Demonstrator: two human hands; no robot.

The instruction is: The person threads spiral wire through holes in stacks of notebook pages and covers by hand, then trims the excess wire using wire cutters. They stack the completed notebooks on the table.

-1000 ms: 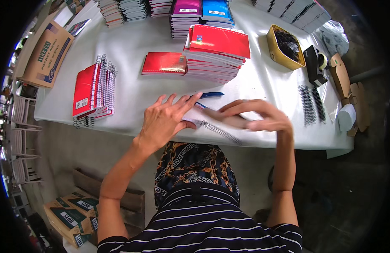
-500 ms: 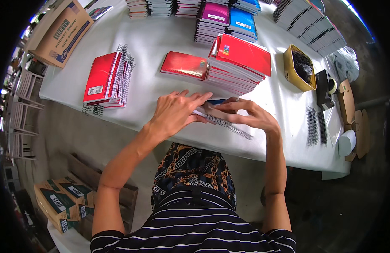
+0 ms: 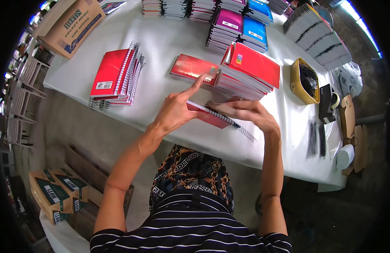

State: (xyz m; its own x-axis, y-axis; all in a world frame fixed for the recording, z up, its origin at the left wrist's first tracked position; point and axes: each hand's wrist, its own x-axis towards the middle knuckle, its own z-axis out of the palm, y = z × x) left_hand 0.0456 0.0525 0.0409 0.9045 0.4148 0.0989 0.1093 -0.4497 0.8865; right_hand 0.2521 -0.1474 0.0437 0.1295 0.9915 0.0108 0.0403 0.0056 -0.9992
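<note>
Left hand [image 3: 176,110] holds the near-left end of a red spiral notebook [image 3: 209,116], thumb and lower fingers pinching the cover, index finger stretched out toward 1 o'clock. Right hand [image 3: 245,113] curls over the notebook's right end, fingers closed on it where the black wire coil [image 3: 241,128] runs along the edge and sticks out toward 4 o'clock. Notebook sits just above the white table [image 3: 169,33], near its front edge, dead centre.

At 12 o'clock of the hands: tall stack of red-covered pads [image 3: 249,69], with a single red cover [image 3: 192,67] lying flat just left of it. At 10 o'clock: pile of bound red notebooks [image 3: 114,76]. At 2 o'clock: yellow tray [image 3: 297,82] with dark coils inside. At 3 o'clock: loose black wire combs [image 3: 316,138] on the table. Magenta and blue pad stacks [image 3: 241,25] behind. Cardboard box [image 3: 70,23] at far 10 o'clock.
</note>
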